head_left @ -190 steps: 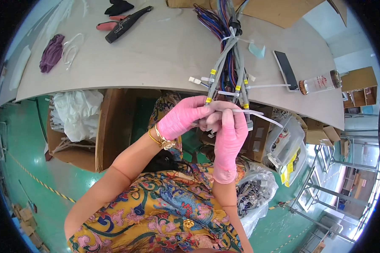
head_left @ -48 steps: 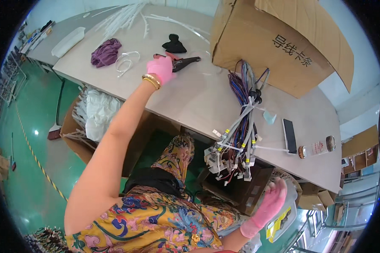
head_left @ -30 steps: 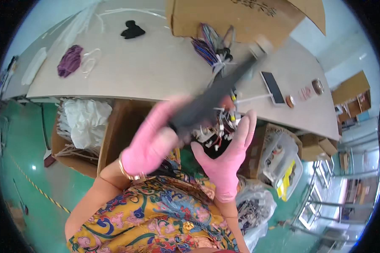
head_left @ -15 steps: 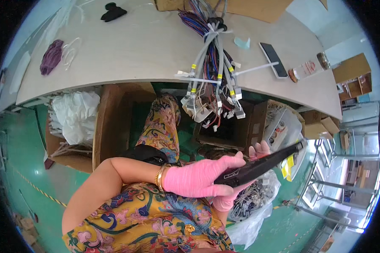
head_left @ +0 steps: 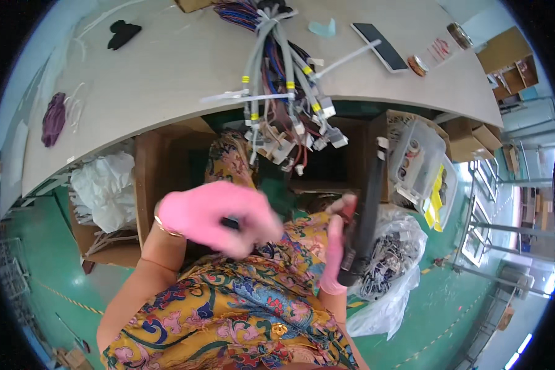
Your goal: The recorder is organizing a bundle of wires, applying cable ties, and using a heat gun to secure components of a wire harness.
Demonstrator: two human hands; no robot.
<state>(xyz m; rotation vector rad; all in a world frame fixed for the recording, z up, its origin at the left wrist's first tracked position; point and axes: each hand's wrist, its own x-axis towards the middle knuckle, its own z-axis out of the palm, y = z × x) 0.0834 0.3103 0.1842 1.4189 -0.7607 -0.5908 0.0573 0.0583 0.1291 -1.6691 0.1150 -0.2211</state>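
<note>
My right hand (head_left: 333,256), in a pink glove with bare fingertips, grips a long black cable tie gun (head_left: 369,213) with a red part by the fingers. Its pale tip points toward the table, and its body hides part of the palm. To the left, my pink-gloved left hand (head_left: 216,216) is curled in front of my body, apart from the tool. Motion smears its fingers, so what they hold, if anything, is unclear. Beyond both hands a bundle of grey cables (head_left: 285,74) hangs over the table edge, with white ties, yellow bands and white connectors.
On the grey table (head_left: 166,68) lie a phone (head_left: 379,47), a clear jar (head_left: 441,50), a purple cloth (head_left: 54,120) and a black clip (head_left: 123,34). Below stand an open box with white plastic (head_left: 105,185), a clear bin (head_left: 416,160) and a bag of cables (head_left: 388,265).
My left hand has let go of the cable tie gun and moved left. The gun has swung from slanting to nearly upright in my right hand. The view has shifted slightly.
</note>
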